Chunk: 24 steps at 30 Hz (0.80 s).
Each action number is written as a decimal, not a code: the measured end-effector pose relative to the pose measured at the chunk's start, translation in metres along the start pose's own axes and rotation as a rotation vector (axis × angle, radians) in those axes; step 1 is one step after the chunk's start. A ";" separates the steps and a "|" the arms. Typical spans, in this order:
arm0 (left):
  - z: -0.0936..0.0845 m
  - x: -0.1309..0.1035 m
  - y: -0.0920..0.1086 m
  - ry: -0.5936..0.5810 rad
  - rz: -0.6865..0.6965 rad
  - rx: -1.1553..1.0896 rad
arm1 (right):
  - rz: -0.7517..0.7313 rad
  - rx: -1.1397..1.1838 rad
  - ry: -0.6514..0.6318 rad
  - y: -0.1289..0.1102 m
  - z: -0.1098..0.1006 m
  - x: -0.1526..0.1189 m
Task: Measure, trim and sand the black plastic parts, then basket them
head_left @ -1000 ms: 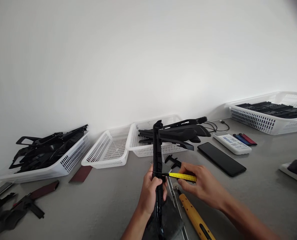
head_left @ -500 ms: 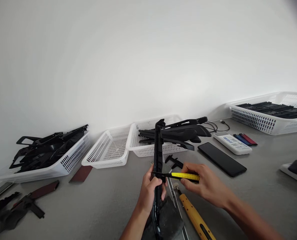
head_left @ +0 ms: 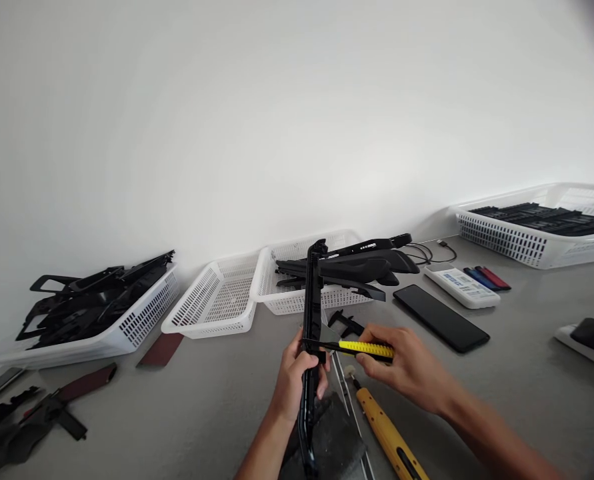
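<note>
My left hand (head_left: 295,373) is closed around the lower middle of a long black plastic part (head_left: 313,293), which stands lengthwise in front of me and bends near its lower end. A yellow-and-black utility knife (head_left: 365,349) is gripped in my right hand (head_left: 401,363), thumb and fingers pressed on its handle. Its thin dark blade lies across the black part, just above my left thumb; whether its edge touches the plastic I cannot tell. Beneath my hands are a dark flat block (head_left: 334,433) and a metal ruler-like strip (head_left: 347,400).
A yellow-handled rotary tool (head_left: 389,433) lies beside the strip, with black calipers (head_left: 345,324) behind. White baskets (head_left: 207,328) line the wall, several holding black parts. To the right are a phone (head_left: 441,317), a white box (head_left: 461,287) and another basket (head_left: 507,241). Sandpaper (head_left: 161,351) lies left.
The whole view has shifted slightly, so things appear a little further left. Both hands keep their grips, and the knife blade stays across the black part at nearly the same spot.
</note>
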State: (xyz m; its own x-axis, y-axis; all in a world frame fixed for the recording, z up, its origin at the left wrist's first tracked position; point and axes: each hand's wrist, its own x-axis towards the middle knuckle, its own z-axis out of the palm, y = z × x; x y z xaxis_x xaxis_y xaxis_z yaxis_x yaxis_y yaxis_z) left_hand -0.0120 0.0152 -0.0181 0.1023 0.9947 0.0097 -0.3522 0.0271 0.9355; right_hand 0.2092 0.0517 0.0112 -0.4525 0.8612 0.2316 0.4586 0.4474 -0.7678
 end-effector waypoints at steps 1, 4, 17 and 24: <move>0.000 0.000 0.000 0.000 -0.002 0.000 | 0.006 -0.002 0.009 0.000 0.000 0.000; 0.002 -0.001 0.000 0.001 -0.012 0.013 | 0.033 0.014 0.040 0.001 0.000 0.000; 0.007 -0.001 0.001 -0.025 -0.027 -0.020 | 0.103 0.023 0.104 0.013 0.000 0.003; 0.007 0.000 0.001 -0.019 -0.034 -0.028 | 0.116 0.044 0.160 0.017 -0.001 0.005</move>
State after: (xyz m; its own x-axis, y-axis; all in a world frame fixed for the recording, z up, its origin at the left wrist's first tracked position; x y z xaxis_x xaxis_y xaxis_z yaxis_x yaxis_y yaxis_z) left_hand -0.0058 0.0140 -0.0149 0.1324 0.9911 -0.0154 -0.3742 0.0644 0.9251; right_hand 0.2155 0.0635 -0.0002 -0.2697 0.9354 0.2288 0.4654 0.3346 -0.8194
